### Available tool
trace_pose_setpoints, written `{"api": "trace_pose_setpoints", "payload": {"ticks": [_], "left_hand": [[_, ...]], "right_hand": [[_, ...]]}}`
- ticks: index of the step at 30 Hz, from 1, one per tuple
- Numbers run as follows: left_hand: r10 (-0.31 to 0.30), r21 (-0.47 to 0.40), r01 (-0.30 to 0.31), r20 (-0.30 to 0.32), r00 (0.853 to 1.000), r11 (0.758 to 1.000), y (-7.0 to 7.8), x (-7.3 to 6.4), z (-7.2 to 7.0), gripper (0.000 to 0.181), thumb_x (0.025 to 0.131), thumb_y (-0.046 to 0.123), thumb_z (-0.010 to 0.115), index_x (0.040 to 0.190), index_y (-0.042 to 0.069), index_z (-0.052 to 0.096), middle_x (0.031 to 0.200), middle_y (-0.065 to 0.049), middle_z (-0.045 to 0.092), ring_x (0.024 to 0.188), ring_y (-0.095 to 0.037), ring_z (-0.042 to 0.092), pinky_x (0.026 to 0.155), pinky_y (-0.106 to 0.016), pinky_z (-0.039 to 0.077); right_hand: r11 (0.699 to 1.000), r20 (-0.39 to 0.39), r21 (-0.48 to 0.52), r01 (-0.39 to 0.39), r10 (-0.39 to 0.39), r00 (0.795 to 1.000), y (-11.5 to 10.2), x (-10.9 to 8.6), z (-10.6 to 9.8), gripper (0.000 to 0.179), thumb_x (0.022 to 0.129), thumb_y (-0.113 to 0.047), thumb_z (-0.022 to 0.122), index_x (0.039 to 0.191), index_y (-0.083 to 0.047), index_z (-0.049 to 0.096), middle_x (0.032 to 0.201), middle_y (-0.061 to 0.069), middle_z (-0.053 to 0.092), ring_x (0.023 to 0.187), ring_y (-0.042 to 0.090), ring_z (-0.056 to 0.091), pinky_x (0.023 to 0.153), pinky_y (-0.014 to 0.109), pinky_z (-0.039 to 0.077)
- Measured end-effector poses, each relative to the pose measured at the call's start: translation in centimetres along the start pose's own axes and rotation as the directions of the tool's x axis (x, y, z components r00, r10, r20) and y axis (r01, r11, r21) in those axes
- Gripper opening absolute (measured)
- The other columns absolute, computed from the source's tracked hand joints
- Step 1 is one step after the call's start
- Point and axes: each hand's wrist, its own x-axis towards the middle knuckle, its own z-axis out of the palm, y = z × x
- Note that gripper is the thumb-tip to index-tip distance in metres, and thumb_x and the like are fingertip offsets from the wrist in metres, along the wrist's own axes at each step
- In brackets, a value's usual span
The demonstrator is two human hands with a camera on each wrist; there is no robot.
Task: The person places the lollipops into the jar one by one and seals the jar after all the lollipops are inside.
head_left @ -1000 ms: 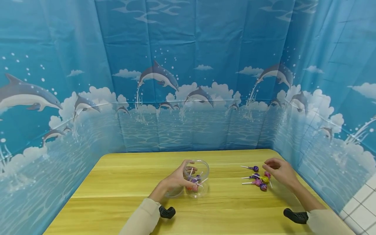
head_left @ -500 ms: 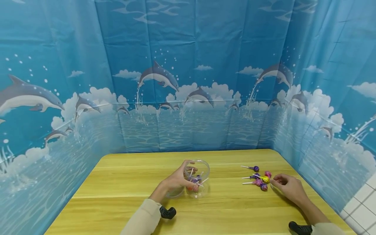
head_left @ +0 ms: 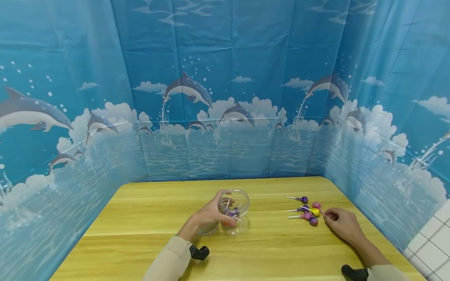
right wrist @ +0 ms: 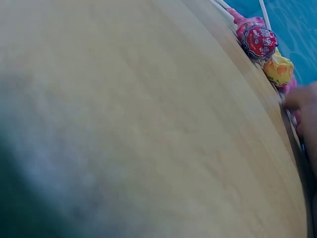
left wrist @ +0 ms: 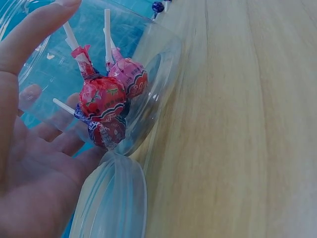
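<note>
Blue dolphin-print curtain [head_left: 207, 156] wraps the yellow wood-grain table [head_left: 267, 253] from 9 through 12 to 3. Clock as the person sees it, 12 = far edge.

Left to right: cream left sleeve [head_left: 168, 259], black wrist piece [head_left: 199, 253], then clear round plastic lid [head_left: 207, 231], partly hidden, at the jar's 8. Can't tell if lid and jar touch.

Left hand [head_left: 212, 212] at the jar's 9: thumb near side, fingers behind, curved round the wall of the clear round plastic jar [head_left: 245, 205]. Jar mouth up, near table center. Inside: red-wrapped lollipop [left wrist: 102, 96], pink-wrapped lollipop [left wrist: 130, 77], purple-wrapped lollipop [left wrist: 106, 131].

Six loose lollipops at the jar's 3, well apart from it: three purplish [head_left: 304, 200], one pink with stick to 9 [head_left: 307, 216], one yellow [head_left: 315, 212], one far-right pink lollipop [head_left: 316, 205]. Most visible sticks aim 9 to 10; far-right pink's aims about 5.

Right hand [head_left: 343, 225] at the cluster's 4: thumb and forefinger nearly together, pinching far-right pink's stick. Other fingers curled in. Right sleeve [head_left: 384, 273] at table's 4, white tiles [head_left: 430, 253] beyond.
</note>
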Motion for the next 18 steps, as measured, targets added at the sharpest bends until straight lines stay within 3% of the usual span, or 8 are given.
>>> {"api": "trace_pose_setpoints", "payload": {"ticks": [7,10,14,16,18], "left_hand": [[0.005,0.021,-0.004,-0.011,1.0,1.0,0.2,0.0,0.0,0.092,0.084,0.019,0.089,0.156,0.024,0.031,0.151,-0.023,0.044,0.129,-0.036,0.052,0.102,-0.049,0.046],[0.001,0.029,-0.001,-0.003,1.0,1.0,0.1,-0.2,-0.1,0.093,0.085,0.02,0.088,0.157,0.022,0.029,0.152,-0.023,0.043,0.131,-0.036,0.051,0.103,-0.049,0.045],[-0.004,0.03,0.004,-0.016,1.0,1.0,0.0,-0.4,-0.2,0.091,0.085,0.019,0.087,0.156,0.022,0.03,0.151,-0.025,0.043,0.132,-0.037,0.05,0.103,-0.051,0.045],[0.001,0.031,0.0,-0.018,1.0,1.0,0.1,-0.3,-0.3,0.091,0.085,0.019,0.087,0.156,0.022,0.03,0.151,-0.025,0.044,0.131,-0.036,0.051,0.103,-0.051,0.045],[0.006,0.034,-0.006,-0.009,1.0,0.999,0.1,-0.1,-0.1,0.091,0.085,0.02,0.087,0.156,0.022,0.03,0.151,-0.025,0.044,0.132,-0.037,0.05,0.102,-0.05,0.045]], "right_hand": [[1.0,-0.067,-0.004,0.021,-0.021,0.998,0.1,-0.1,0.0,0.004,0.091,-0.002,0.073,0.089,0.0,0.075,0.074,-0.003,0.064,0.064,0.013,0.052,0.058,0.036,0.043],[0.999,-0.047,0.028,-0.038,0.04,0.998,0.1,-0.1,-0.1,0.007,0.096,-0.002,0.07,0.095,0.003,0.074,0.08,0.005,0.067,0.069,0.02,0.056,0.062,0.041,0.045],[0.981,0.031,0.115,-0.156,0.153,0.988,0.2,0.4,-0.6,0.022,0.105,-0.008,0.059,0.111,0.01,0.07,0.099,0.025,0.069,0.09,0.043,0.064,0.077,0.057,0.051],[0.966,0.061,0.15,-0.212,0.205,0.977,0.2,0.7,-1.0,0.029,0.108,-0.012,0.054,0.118,0.011,0.067,0.109,0.029,0.067,0.101,0.049,0.061,0.083,0.061,0.049],[0.955,0.072,0.161,-0.25,0.241,0.968,0.2,0.8,-1.6,0.033,0.11,-0.015,0.051,0.122,0.012,0.066,0.11,0.029,0.066,0.101,0.047,0.061,0.082,0.058,0.049]]}}
